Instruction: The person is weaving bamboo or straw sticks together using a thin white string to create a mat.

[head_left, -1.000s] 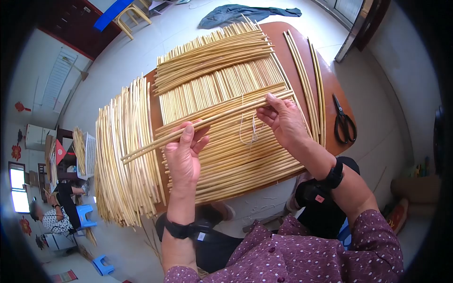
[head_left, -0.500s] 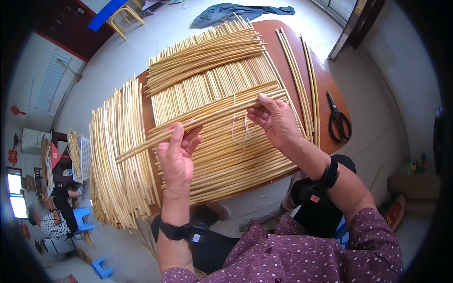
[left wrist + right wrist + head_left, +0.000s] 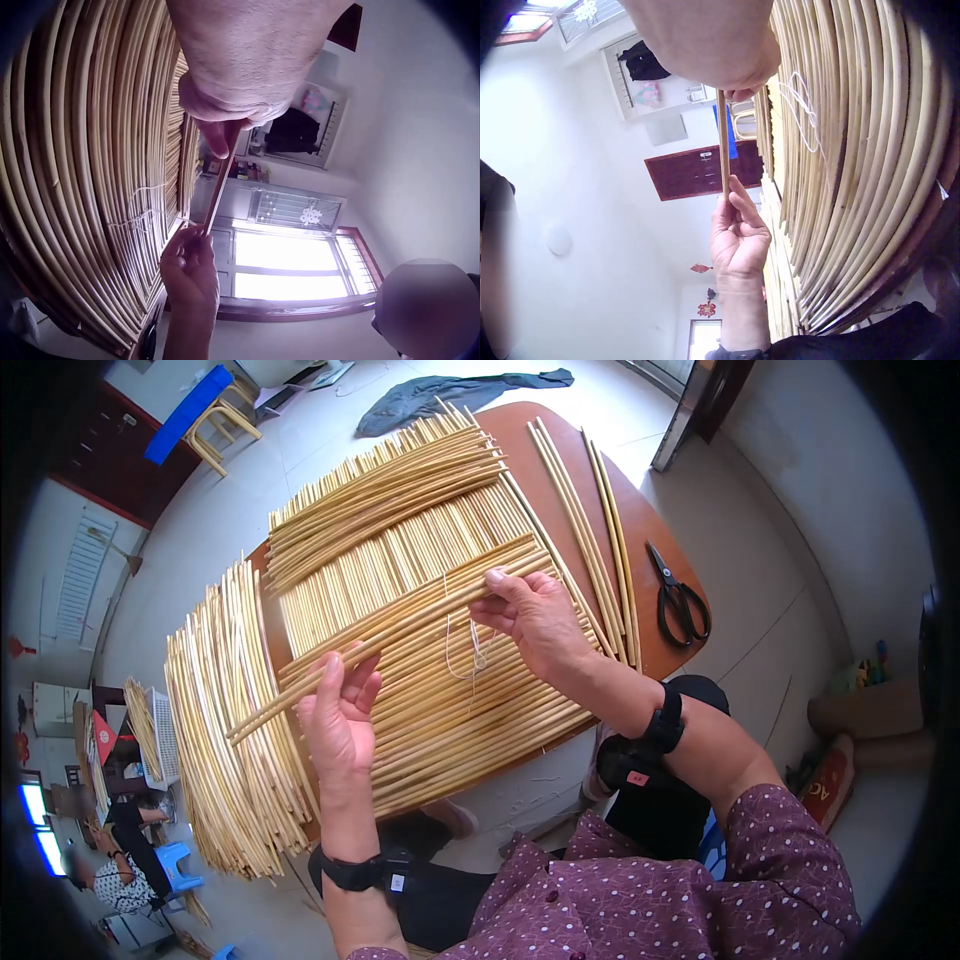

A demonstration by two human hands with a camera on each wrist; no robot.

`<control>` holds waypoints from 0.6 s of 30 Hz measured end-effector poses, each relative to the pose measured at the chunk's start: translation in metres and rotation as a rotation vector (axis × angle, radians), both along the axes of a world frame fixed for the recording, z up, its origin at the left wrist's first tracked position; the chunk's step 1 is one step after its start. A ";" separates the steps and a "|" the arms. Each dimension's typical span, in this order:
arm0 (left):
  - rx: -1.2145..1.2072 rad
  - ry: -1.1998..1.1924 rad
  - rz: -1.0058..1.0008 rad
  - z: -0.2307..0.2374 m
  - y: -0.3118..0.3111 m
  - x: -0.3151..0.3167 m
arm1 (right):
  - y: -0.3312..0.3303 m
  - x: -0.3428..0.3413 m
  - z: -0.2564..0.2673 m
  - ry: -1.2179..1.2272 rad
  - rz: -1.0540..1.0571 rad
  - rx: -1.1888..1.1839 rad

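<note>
- Head view, progress: row of sticks (image 3: pixel 430 730) laid side by side over the near part of the worktop (image 3: pixel 640 510); work judged well under way but unfinished, as many loose sticks are left outside the row. No count can be made.
- Head view, loose stock: stack (image 3: pixel 235 780) seen at the left side, bundle (image 3: pixel 385 500) placed across the upright layer (image 3: pixel 390 575), slim side sticks (image 3: pixel 575 520) lying near the scissors (image 3: pixel 668 578).
- Head view, thread: white thread (image 3: pixel 479 658) looped over the row. Whether any stick is fastened by it cannot be told.
- Head view, held sticks (image 3: pixel 415 624): two, by appearance, carried aslant above the row, the far left ends reaching over the stack. Whether the row is touched by them is not clear.
- Head view, left hand (image 3: pixel 343 720): palm turned up, sticks pinched under the thumb, fingers bent; forearm brought in from below, almost upright in view.
- Head view, right hand (image 3: pixel 543 622): grip pressed together on the sticks near their right ends, thumb on top, fingers curled; forearm slanted in from the lower right.
- Left wrist view: held sticks seen edge-on, spanned between both hands, beside the row; bright window (image 3: pixel 285 251) beyond.
- Right wrist view: same span shown; far ends pinched by the left hand, near fingers mostly hidden by the wrist.
</note>
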State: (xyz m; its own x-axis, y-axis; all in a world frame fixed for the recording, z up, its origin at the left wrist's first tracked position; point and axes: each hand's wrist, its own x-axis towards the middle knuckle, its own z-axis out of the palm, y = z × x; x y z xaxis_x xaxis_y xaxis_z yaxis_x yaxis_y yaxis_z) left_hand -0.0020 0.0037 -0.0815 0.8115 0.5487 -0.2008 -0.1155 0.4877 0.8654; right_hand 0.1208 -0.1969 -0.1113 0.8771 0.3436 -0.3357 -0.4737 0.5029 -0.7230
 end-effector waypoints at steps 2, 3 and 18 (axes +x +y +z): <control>-0.011 0.001 0.012 0.002 -0.003 0.001 | 0.000 0.001 -0.001 -0.019 -0.008 -0.029; -0.022 0.003 0.020 0.002 -0.005 0.001 | 0.000 0.001 0.000 -0.017 -0.001 -0.027; -0.016 0.095 -0.022 0.003 -0.006 0.004 | 0.004 -0.003 -0.005 0.040 0.016 0.025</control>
State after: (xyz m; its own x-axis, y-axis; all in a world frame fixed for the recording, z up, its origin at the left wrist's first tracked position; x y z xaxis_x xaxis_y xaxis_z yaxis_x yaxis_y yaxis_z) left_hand 0.0019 -0.0022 -0.0789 0.8002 0.5273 -0.2856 -0.0230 0.5029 0.8640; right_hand 0.1180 -0.1934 -0.1163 0.8574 0.3660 -0.3619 -0.5103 0.5126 -0.6905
